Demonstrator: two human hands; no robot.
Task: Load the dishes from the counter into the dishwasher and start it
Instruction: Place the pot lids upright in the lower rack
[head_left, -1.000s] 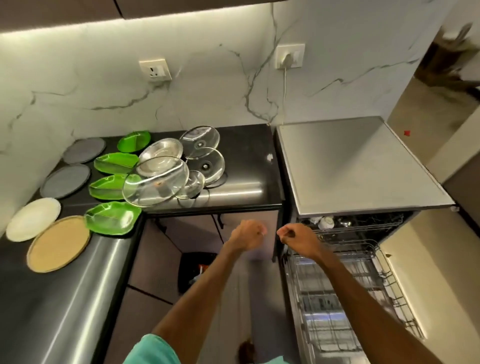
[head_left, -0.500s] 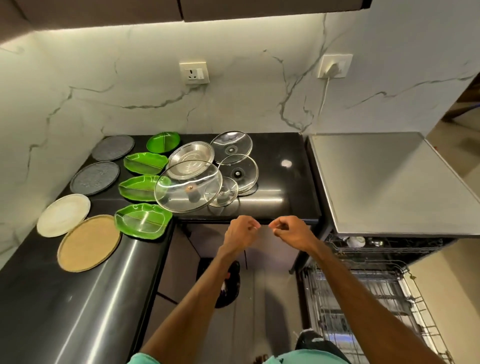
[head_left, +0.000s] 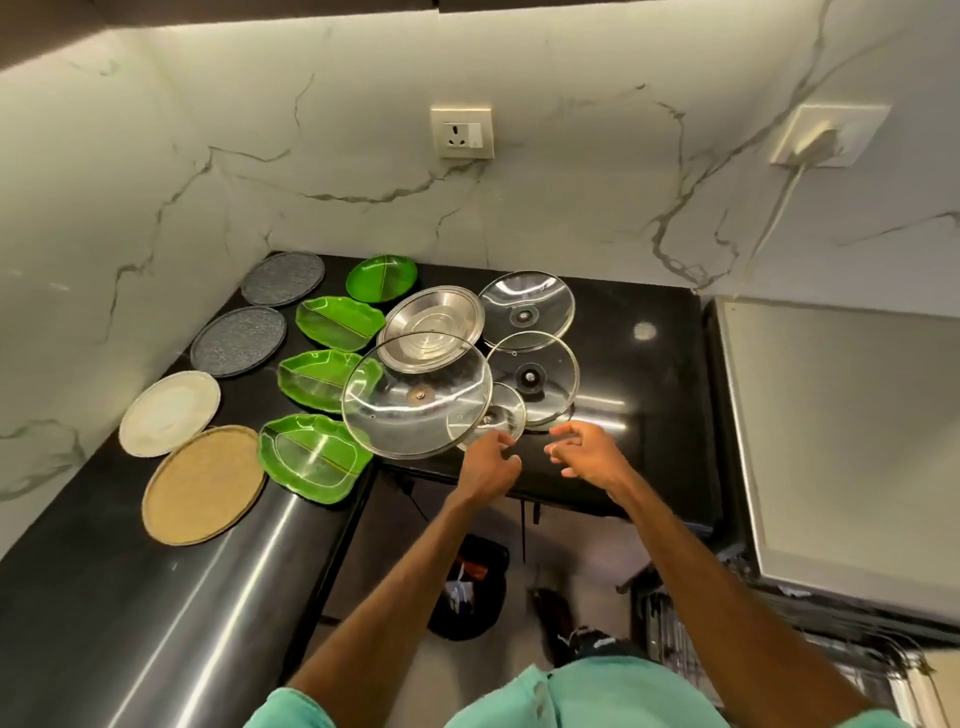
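Observation:
Several dishes lie on the black counter (head_left: 660, 395). A large glass lid (head_left: 415, 397) leans over a steel plate (head_left: 431, 330) and a small glass lid (head_left: 491, 413). Two more glass lids (head_left: 532, 376) (head_left: 525, 309) sit to the right. Several green leaf-shaped plates (head_left: 316, 457) run along the left of the lids. My left hand (head_left: 488, 465) reaches to the small lid's front rim, fingers loosely curled and holding nothing. My right hand (head_left: 587, 452) hovers over the counter's front edge, empty, just right of the small lid. The dishwasher (head_left: 841, 431) stands at the right.
Two grey plates (head_left: 238, 340), a white plate (head_left: 169, 413) and a tan round plate (head_left: 203, 483) lie along the left counter. A wall socket (head_left: 462, 132) and a plugged-in socket (head_left: 826, 137) are on the marble wall. A black bin (head_left: 467, 592) stands on the floor below.
Both hands have moved up and forward from below the counter edge to the lids. My view has swung left, away from the open dishwasher rack.

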